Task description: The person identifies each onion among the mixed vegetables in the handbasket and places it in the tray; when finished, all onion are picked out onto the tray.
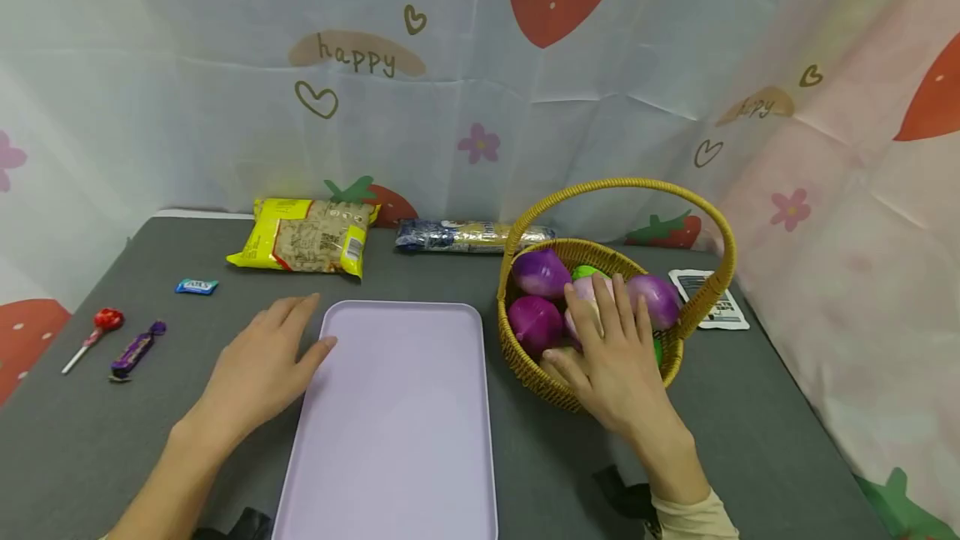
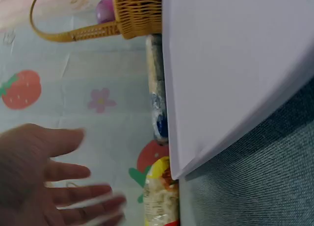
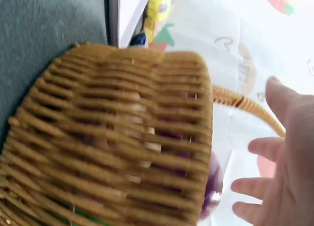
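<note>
My right hand is over the near side of a woven wicker basket, fingers extended and spread above the vegetables in it. Purple onion-like vegetables and bits of green show inside; a pale pink one is partly covered by my fingers. In the right wrist view the basket's side fills much of the picture, the hand beyond its rim. My left hand, holding nothing, hovers by the left edge of a pale lilac tray, its fingers loosely extended. Whether either hand touches anything, I cannot tell.
Left on the grey table lie a red lollipop, a purple-wrapped candy and a small blue packet. Along the back are a yellow snack bag and a long shiny package. A white sachet lies right of the basket.
</note>
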`<state>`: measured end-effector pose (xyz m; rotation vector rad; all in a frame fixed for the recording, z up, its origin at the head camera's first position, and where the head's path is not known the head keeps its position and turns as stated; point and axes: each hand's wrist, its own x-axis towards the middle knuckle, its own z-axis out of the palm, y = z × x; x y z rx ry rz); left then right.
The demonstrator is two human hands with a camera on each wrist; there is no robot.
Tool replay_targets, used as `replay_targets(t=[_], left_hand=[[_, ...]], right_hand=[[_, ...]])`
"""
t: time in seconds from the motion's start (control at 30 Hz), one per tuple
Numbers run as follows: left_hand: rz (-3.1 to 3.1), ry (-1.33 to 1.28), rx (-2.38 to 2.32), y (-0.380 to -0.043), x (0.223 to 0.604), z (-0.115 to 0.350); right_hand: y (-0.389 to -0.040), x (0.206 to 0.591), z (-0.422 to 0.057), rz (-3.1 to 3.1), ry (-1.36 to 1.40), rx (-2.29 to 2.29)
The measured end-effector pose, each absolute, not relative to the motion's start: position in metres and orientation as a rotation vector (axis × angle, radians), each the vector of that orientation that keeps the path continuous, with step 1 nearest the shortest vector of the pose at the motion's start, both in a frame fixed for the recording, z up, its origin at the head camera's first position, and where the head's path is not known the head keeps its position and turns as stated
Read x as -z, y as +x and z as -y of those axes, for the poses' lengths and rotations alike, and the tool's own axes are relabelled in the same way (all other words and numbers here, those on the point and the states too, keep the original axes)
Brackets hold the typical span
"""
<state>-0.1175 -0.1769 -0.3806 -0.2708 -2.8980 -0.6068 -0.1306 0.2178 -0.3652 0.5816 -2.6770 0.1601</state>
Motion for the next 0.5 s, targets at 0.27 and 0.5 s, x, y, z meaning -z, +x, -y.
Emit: replay_targets(t=[0.27, 0.5], left_hand=[[2.538, 0.017, 1.848, -0.132, 0.390, 0.208], [2.402, 0.159, 2.205, -0.148, 0.426, 0.229]], right_hand=[[-0.147, 0.363, -0.240, 2.362, 0.472, -0.402], [-0.155, 0.367, -0.254, 2.323, 0.280, -0.483]])
